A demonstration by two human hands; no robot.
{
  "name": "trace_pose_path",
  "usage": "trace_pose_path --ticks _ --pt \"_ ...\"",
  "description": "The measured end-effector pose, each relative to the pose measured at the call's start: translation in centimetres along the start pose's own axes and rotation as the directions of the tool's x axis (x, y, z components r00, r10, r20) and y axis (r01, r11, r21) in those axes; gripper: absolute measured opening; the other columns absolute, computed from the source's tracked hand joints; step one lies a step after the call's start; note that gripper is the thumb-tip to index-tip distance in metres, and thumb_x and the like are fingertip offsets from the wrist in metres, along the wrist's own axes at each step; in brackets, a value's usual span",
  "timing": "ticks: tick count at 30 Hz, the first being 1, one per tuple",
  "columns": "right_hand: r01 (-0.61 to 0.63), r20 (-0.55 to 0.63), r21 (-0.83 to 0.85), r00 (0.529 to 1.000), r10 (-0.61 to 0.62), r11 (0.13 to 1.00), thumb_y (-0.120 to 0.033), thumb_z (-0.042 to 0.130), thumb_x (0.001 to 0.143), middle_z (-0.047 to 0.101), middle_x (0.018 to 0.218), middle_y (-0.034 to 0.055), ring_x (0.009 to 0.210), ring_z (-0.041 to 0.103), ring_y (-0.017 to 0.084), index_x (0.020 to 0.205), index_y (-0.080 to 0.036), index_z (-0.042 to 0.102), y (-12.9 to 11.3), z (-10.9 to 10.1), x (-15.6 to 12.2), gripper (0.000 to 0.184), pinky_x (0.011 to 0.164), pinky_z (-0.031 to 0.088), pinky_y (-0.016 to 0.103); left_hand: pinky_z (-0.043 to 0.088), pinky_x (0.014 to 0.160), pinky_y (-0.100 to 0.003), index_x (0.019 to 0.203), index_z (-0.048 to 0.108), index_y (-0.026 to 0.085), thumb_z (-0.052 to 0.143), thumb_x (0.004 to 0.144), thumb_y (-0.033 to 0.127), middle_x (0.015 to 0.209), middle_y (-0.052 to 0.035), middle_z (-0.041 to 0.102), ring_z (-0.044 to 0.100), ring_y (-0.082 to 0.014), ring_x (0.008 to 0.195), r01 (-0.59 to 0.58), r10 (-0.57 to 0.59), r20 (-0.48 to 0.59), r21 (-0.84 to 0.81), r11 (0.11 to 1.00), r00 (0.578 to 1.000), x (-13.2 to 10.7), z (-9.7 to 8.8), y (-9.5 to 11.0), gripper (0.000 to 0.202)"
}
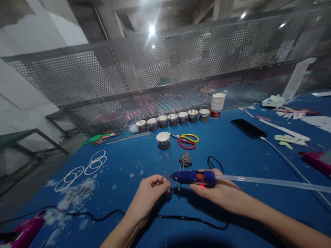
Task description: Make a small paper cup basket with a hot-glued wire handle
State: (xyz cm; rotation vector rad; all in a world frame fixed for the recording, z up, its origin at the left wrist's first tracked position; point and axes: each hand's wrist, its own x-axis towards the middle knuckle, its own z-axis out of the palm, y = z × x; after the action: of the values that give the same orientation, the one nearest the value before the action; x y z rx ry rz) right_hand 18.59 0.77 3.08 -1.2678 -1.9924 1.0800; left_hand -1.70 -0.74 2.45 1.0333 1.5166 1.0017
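My right hand point(222, 191) is wrapped round a blue hot glue gun point(190, 177), with a long translucent glue stick point(269, 182) running out of its back. A red light glows on the gun's underside. My left hand point(152, 189) is closed in a pinch on a thin grey cord, mostly hidden by the fingers. The gun's nozzle points left, close to those fingertips; whether it touches the cord I cannot tell. Beyond the gun lies a small ball of grey yarn point(185, 159), a strand trailing toward me. Farther back stands a grey-wrapped paper cup point(163, 141).
Red-and-yellow-handled scissors point(188, 140) lie beside the cup. Behind, a row of several wrapped cups point(173, 120) and a cup stack point(217, 105) stand before a perforated metal screen point(155, 79). White rings point(97, 163) lie left, a phone point(248, 128) right. A black cable point(191, 217) crosses in front.
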Motion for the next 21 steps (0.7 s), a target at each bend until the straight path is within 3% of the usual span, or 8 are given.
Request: trace_pose_path --ticks 21 --pt "0.016 -0.004 -0.031 1.0 -0.016 0.999 -0.041 0.053 0.078 0.055 0.06 -0.0008 0.057 0.047 0.013 0.068 -0.019 0.065 -0.04 0.43 -0.22 0.027 0.052 0.037 0.023 0.018 0.039 -0.019 0.053 0.056 0.016 0.069 0.055 0.031 0.047 0.0032 0.055 0.03 -0.004 0.037 0.01 -0.01 -0.022 -0.001 1.0 1.0 0.22 0.0 0.05 0.019"
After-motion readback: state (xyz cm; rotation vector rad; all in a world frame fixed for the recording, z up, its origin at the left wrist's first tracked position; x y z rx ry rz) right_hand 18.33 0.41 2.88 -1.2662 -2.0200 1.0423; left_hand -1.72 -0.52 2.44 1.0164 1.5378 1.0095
